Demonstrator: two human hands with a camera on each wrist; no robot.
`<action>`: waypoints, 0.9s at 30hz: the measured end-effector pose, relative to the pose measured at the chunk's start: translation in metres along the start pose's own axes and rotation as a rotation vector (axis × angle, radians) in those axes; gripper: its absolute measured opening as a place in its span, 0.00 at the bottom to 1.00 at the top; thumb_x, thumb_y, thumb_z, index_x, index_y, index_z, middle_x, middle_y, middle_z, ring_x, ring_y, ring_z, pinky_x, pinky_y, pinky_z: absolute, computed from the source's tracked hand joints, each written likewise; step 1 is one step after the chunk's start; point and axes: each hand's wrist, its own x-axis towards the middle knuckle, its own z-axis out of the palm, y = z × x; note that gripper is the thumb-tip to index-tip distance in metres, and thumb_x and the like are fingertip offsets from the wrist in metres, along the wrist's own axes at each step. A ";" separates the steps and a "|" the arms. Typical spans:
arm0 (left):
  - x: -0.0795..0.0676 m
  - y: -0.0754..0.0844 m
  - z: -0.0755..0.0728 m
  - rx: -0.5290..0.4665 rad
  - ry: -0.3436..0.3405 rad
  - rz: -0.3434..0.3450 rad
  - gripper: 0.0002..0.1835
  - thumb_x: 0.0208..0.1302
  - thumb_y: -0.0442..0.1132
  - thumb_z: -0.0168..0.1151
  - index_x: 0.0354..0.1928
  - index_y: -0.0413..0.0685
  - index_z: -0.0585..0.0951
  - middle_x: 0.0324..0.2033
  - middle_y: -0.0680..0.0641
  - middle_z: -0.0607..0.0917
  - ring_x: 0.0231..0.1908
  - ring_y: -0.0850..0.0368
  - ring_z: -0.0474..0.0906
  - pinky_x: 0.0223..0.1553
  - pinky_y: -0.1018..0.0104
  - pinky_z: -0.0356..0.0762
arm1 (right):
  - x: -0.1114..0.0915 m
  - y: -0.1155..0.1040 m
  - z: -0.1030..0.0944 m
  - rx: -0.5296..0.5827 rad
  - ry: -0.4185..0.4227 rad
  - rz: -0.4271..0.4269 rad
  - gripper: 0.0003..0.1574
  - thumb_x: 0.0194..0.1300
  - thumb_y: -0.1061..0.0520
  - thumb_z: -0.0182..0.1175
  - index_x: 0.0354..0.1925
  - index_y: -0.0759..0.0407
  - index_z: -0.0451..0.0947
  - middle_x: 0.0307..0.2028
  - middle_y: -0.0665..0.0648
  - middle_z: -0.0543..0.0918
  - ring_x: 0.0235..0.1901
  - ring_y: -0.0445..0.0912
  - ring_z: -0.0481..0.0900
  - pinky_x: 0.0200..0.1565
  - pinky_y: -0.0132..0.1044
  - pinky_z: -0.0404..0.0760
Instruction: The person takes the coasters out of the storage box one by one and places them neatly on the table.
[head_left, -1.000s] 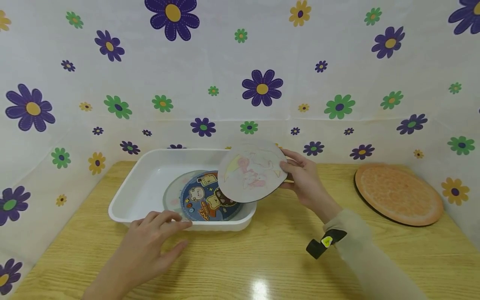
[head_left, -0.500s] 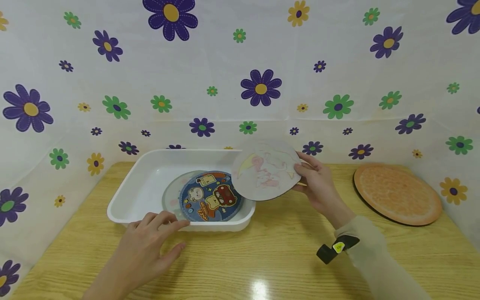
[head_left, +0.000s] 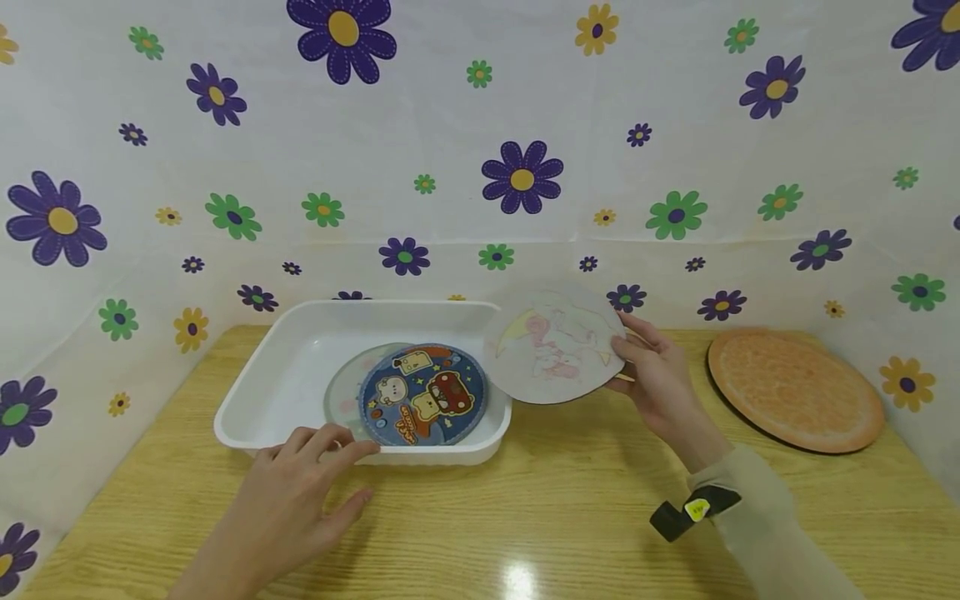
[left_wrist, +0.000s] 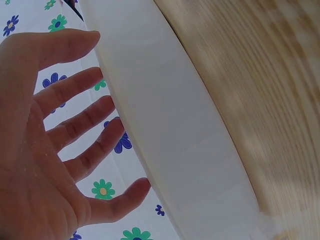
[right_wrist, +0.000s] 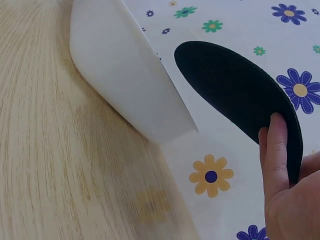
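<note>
My right hand (head_left: 660, 379) pinches a pale round mouse pad (head_left: 555, 346) by its right edge, thumb on the printed face. Pink and yellow drawings show faintly on it. In the right wrist view its dark underside (right_wrist: 230, 87) faces the camera, with fingers pressed against it. The pad is held up and tilted beside the right end of a white plastic basin (head_left: 442, 456). Inside the basin a blue cartoon mouse pad (head_left: 423, 396) partly covers another pale round pad (head_left: 341, 387). My left hand (head_left: 288, 500) rests its fingertips at the basin's front rim, fingers loosely bent.
On the right of the wooden table (head_left: 540, 517) lies a larger orange-brown round pad (head_left: 795, 387) with a dark edge. A white cloth with flowers (head_left: 450, 125) stands behind and along the sides. A black strap with a camera (head_left: 693, 510) circles my right wrist.
My right hand has carried the pale pad rightward, away from above the basin, uncovering more of the blue pad. The left hand has stayed at the front rim.
</note>
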 end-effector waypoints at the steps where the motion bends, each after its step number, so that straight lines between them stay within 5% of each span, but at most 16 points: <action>1: 0.000 0.000 0.000 0.000 0.001 0.002 0.23 0.55 0.55 0.76 0.54 0.67 0.84 0.47 0.54 0.84 0.47 0.50 0.81 0.38 0.44 0.83 | 0.000 0.000 -0.001 0.014 0.005 0.001 0.33 0.79 0.62 0.50 0.78 0.53 0.59 0.39 0.43 0.86 0.32 0.38 0.86 0.34 0.32 0.86; 27: 0.001 0.001 -0.001 -0.033 -0.014 -0.005 0.23 0.55 0.53 0.76 0.54 0.65 0.85 0.46 0.54 0.84 0.47 0.51 0.80 0.40 0.42 0.84 | -0.011 -0.002 -0.036 0.046 0.091 -0.006 0.36 0.78 0.60 0.52 0.79 0.50 0.58 0.39 0.42 0.87 0.33 0.37 0.87 0.36 0.31 0.87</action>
